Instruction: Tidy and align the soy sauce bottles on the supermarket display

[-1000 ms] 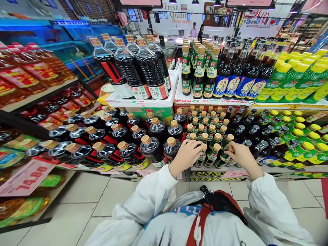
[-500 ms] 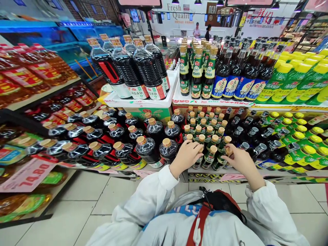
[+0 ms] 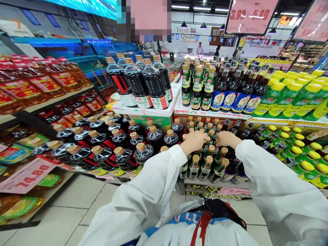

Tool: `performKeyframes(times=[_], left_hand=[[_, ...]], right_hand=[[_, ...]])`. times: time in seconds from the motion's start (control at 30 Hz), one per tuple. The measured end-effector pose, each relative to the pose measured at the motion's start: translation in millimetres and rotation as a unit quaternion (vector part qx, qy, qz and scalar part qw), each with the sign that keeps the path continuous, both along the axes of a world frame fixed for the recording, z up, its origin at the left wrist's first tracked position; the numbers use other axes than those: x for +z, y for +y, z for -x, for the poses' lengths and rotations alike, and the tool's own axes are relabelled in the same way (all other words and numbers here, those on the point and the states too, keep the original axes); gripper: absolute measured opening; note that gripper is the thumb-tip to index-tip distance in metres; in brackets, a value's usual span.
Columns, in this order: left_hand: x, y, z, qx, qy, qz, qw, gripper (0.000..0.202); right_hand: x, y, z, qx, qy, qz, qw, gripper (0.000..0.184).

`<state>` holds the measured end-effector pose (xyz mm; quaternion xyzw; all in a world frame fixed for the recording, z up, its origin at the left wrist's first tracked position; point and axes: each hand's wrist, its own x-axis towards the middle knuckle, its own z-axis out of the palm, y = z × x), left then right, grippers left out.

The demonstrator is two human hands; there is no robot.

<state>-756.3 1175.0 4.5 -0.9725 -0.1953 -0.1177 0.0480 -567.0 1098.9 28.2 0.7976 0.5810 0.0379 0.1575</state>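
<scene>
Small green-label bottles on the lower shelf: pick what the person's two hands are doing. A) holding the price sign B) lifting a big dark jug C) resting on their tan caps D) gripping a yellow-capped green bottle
C: the left hand and right hand both lie on the caps of the small green-label bottles, with no bottle lifted clear.

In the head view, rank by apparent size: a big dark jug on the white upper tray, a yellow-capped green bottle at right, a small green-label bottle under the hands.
1. Dark jug.
2. Yellow-capped green bottle, though farther off, so unsure.
3. Small green-label bottle, beneath the left hand and right hand.
</scene>
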Motion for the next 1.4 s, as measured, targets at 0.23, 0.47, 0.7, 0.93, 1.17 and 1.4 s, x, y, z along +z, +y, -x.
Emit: performKeyframes(times=[0.23,0.47,0.7,0.93,1.17,1.4], left_hand=[[8.7,27.5,-52.4,-0.01,0.081,0.068,0.994,0.047],[5.1,33.6,-57.9,-0.043,0.101,0.035,0.993,0.032],[5.0,41.3,-58.7,-0.051,0.107,0.044,0.992,0.042],[31.5,54.8,-60.6,-0.018,0.074,0.042,0.996,0.032],[34.1,71.3,-65.6,0.081,0.1,0.025,0.991,0.04],[4.9,88.7,-78.4,0.04,0.121,0.007,0.992,0.045]], right_hand=[[-13.7,17.9,-14.7,0.073,0.001,0.044,0.996,0.033],[-10.6,25.1,-27.9,0.093,0.02,0.07,0.993,0.034],[-13.8,30.3,-29.9,0.093,0.047,0.076,0.992,0.039],[33.0,25.4,-34.7,-0.03,0.204,0.065,0.976,0.068],[23.9,59.6,-24.3,0.019,0.021,-0.067,0.997,0.054],[-5.4,78.0,-17.1,-0.003,0.046,-0.035,0.998,0.06]])
